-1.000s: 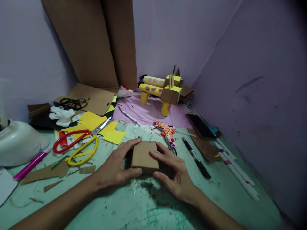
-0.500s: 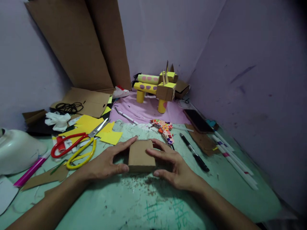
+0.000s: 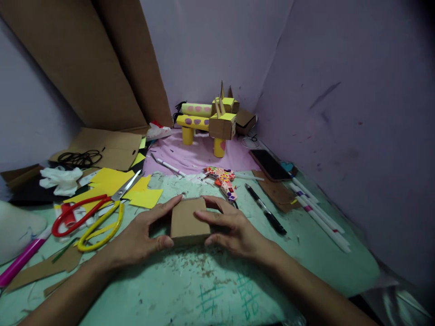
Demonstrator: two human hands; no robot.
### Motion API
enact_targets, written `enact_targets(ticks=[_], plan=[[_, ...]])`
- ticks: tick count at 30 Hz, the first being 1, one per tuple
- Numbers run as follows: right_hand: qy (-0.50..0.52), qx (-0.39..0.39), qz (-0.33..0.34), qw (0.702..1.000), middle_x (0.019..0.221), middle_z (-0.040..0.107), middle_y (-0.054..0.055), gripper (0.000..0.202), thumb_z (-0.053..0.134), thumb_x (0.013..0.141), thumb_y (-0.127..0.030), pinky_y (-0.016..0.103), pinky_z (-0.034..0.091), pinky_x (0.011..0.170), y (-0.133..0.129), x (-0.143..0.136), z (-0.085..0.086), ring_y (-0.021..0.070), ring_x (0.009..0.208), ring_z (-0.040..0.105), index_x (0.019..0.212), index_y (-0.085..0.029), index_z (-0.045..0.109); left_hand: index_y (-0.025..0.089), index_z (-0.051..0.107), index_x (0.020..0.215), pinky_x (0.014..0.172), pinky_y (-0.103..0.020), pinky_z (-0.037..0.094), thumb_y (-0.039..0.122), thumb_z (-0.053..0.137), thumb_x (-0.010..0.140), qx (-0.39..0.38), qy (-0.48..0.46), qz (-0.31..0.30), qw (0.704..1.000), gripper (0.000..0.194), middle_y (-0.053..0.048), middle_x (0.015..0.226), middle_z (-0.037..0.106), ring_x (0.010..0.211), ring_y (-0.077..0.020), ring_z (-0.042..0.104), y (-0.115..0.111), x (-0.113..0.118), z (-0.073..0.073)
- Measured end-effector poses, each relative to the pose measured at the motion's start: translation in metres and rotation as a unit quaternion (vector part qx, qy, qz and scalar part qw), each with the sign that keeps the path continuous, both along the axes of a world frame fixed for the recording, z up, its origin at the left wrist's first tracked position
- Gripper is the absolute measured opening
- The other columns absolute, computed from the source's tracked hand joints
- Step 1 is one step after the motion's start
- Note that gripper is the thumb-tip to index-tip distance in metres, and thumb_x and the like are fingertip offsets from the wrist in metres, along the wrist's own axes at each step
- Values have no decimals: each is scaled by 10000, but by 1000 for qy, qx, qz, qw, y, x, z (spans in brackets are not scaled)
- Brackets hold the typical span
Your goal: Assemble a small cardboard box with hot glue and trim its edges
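A small brown cardboard box [image 3: 188,220] sits low over the green table, between my two hands. My left hand [image 3: 144,233] grips its left side, fingertips at the far corner and thumb at the near corner. On the other side, my right hand [image 3: 234,224] holds the right edge, with one finger lying over the top face and the thumb at the near right corner. A flower-patterned glue gun [image 3: 224,182] lies just beyond the box. To the right of it is a black pen [image 3: 266,209].
Scissors with red and yellow handles [image 3: 102,213] lie at left on yellow paper [image 3: 146,198]. Two yellow cardboard animal figures [image 3: 222,126] stand at the back on pink cloth [image 3: 163,151]. A phone [image 3: 270,165] and white sticks [image 3: 321,219] are at right; large cardboard sheets [image 3: 78,63] lean behind.
The camera view has turned slightly right, so everything sits further left. My right thumb has closed in against the box's near right corner.
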State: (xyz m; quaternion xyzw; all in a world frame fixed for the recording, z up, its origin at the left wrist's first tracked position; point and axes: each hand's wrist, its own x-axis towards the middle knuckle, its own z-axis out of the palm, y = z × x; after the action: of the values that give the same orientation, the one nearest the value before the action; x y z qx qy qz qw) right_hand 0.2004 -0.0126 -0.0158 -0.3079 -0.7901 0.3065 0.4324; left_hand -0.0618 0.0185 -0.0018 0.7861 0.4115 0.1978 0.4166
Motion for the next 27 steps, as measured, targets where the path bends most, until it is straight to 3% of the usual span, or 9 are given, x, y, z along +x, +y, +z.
enact_targets(ticks=[10, 19, 23, 27], plan=[[-20, 2, 17, 1000, 1411, 469, 107, 540, 714, 842, -220, 452, 488, 1044, 0, 1, -4, 300, 1283, 518, 1350, -323, 559, 240, 373, 1476, 1072, -576, 383, 701, 578, 772, 46, 10, 3, 999, 866, -137, 1487, 471, 1317, -399, 474, -2, 1, 1], [-48, -27, 4, 998, 1459, 432, 128, 592, 722, 818, -154, 487, 449, 1079, -6, 0, 2, 334, 1333, 464, 1366, -294, 548, 220, 379, 1472, 1052, -561, 412, 707, 545, 794, 76, 7, 4, 997, 851, -156, 1459, 503, 1310, -386, 488, -5, 4, 3], [-59, -37, -23, 997, 1490, 406, 119, 644, 772, 788, -287, 545, 426, 1076, -12, -3, 5, 330, 1369, 425, 1377, -343, 518, 202, 367, 1478, 1063, -559, 399, 718, 533, 797, 85, 8, 2, 996, 870, -171, 1474, 479, 1321, -387, 472, -7, 3, 3], [-39, 0, -44, 998, 1475, 423, 119, 687, 779, 766, -394, 550, 442, 1052, -14, -8, 1, 302, 1346, 462, 1387, -390, 484, 223, 355, 1483, 1061, -554, 403, 716, 527, 804, 88, 8, -2, 996, 856, -160, 1474, 483, 1316, -384, 478, -7, 3, 3]])
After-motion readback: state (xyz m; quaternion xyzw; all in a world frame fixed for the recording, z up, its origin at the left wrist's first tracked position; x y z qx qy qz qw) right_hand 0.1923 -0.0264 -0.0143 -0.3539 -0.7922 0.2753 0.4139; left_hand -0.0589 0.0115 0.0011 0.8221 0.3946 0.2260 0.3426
